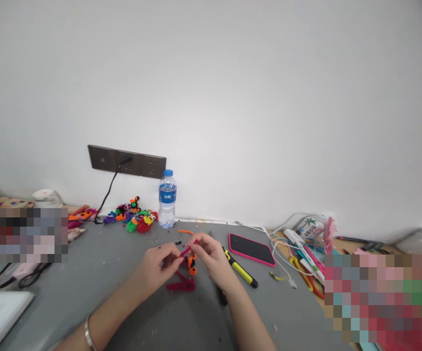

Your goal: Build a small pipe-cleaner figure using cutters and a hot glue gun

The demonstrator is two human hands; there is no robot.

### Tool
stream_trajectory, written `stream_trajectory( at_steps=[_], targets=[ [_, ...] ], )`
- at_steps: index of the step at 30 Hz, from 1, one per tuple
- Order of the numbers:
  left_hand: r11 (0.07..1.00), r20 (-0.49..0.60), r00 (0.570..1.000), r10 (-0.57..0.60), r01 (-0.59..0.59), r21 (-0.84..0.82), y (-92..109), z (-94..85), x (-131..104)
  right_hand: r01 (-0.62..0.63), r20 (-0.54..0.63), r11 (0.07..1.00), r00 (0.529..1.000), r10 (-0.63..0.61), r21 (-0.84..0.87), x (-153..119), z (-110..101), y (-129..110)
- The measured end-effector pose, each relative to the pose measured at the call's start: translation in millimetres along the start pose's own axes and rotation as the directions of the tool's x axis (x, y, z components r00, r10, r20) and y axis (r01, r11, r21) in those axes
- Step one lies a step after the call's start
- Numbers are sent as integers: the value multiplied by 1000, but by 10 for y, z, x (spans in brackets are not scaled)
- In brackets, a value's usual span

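Over the middle of the grey table, my left hand (pixel 159 267) and my right hand (pixel 212 256) pinch a magenta pipe cleaner (pixel 186 251) between thumbs and fingertips. It stretches across the short gap between them. Just below hangs or lies a small orange and black fuzzy piece (pixel 192 266); whether it is joined to the pipe cleaner I cannot tell. Under my hands a bent magenta length (pixel 181 285) rests near the tabletop. Beside my right wrist lies a yellow and black cutter-like tool (pixel 242 269). A dark-handled tool (pixel 222 294) is partly hidden behind my right forearm.
A water bottle (pixel 167 200) stands near the wall, with colourful fuzzy figures (pixel 133 217) to its left. Right of my hands lie a pink-edged phone (pixel 251 249) and white cables (pixel 282 246). A white box (pixel 2 319) sits at front left. Craft clutter (pixel 308 263) fills the right side.
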State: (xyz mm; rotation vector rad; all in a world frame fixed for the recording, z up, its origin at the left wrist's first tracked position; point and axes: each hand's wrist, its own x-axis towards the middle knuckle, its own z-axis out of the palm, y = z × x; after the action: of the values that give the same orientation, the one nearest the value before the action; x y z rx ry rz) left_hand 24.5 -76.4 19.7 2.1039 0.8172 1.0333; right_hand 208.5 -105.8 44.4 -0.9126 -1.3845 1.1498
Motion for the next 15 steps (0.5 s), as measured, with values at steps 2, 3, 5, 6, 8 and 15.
stream_trajectory(
  at_steps=[2,3,5,6,8,15],
  targets=[
    [992,57,996,-75,80,-93,46,-32,29,-14,24,1000,1000,14,-4,-1,-28,-21],
    [978,98,989,-114,129,-163,70,-48,43,-24,46,1000,999,24,-13,-4,-41,-36],
    [923,187,965,-186,237,-304,106,-71,64,-49,107,998,993,51,-25,-17,-64,-64],
    [888,234,948,-217,291,-355,116,-77,71,-68,143,997,987,70,-20,-24,-73,-73],
    [823,326,907,-268,391,-412,119,-83,80,-109,207,994,972,108,-7,-37,-83,-79],
    [690,515,804,-297,554,-467,88,-112,74,-179,321,984,933,164,20,-52,-56,-60]
  ],
)
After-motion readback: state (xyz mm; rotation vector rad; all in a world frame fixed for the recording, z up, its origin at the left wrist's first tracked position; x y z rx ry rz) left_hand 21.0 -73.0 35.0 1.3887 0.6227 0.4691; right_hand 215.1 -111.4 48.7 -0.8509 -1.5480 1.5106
